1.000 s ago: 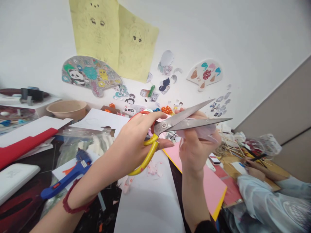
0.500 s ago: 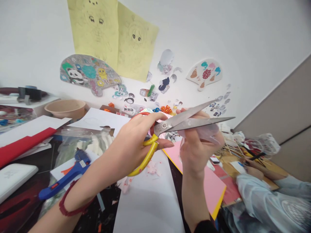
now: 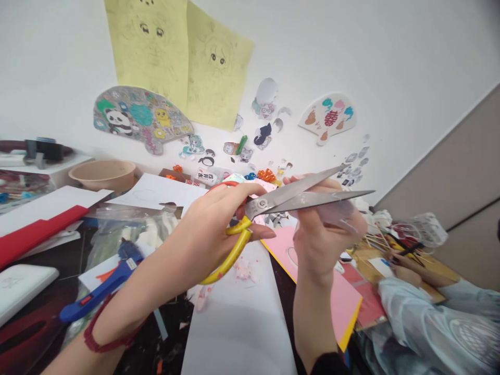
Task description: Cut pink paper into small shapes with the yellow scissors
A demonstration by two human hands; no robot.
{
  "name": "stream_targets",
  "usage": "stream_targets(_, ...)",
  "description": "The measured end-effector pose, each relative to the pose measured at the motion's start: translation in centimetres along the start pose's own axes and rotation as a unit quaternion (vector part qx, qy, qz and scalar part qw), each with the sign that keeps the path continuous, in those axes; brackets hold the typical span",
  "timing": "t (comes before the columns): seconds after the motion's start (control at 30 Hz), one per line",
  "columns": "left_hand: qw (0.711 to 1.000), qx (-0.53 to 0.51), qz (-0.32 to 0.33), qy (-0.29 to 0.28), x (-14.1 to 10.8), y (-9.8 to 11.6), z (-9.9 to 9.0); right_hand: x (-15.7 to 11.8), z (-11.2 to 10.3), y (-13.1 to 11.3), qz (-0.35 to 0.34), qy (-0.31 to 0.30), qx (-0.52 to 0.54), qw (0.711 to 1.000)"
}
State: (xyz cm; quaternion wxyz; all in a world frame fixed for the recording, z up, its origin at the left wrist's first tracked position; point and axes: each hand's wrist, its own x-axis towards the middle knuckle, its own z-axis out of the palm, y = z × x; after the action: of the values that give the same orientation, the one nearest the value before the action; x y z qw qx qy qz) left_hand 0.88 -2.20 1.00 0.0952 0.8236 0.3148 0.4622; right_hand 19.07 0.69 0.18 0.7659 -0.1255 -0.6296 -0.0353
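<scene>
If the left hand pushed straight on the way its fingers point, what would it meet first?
Most likely the right hand and the pale piece it holds. The scissors in the left hand already overlap both in view; depth, and so any gap, is unclear.

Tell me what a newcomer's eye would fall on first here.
Probably the large scissors with yellow grips, blades parted, held by the left hand across the front of the right hand. Next, perhaps, the yellow drawings high on the wall, then the blue glue gun at the lower left.
</scene>
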Motion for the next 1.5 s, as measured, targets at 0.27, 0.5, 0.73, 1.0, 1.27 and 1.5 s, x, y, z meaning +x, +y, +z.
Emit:
stream_targets(0.27, 1.000, 0.008, 0.003, -0.006, -0.2, -0.2, 0.0, 0.4, -0.8, -0.6, 0.021, -0.024, -0.011, 0.999)
stream_targets(0.5, 1.000, -0.012, 0.000, -0.003, -0.4, -0.6, -0.1, 0.7, -1.4, -0.6, 0.018, -0.046, -0.019, 0.999)
stream_targets(0.73, 1.000, -0.029, -0.007, 0.008, -0.1, -0.6, -0.1, 0.8, -1.8, -0.5, 0.038, -0.080, -0.003, 0.996)
stream_targets(1.0, 0.994, -0.108, -0.025, 0.010, -0.2, -2.1, -0.1, 0.5, -1.1, -0.2, 0.118, -0.074, 0.054, 0.989)
stream_targets(1.27, 0.995, -0.101, -0.003, 0.013, -0.1, -2.2, 1.1, 0.3, -0.9, -0.2, 0.150, -0.074, 0.070, 0.983)
stream_targets(1.5, 1.000, -0.003, -0.008, 0.023, 0.0, -0.7, 0.8, 0.0, -0.8, -0.1, 0.125, -0.068, 0.061, 0.988)
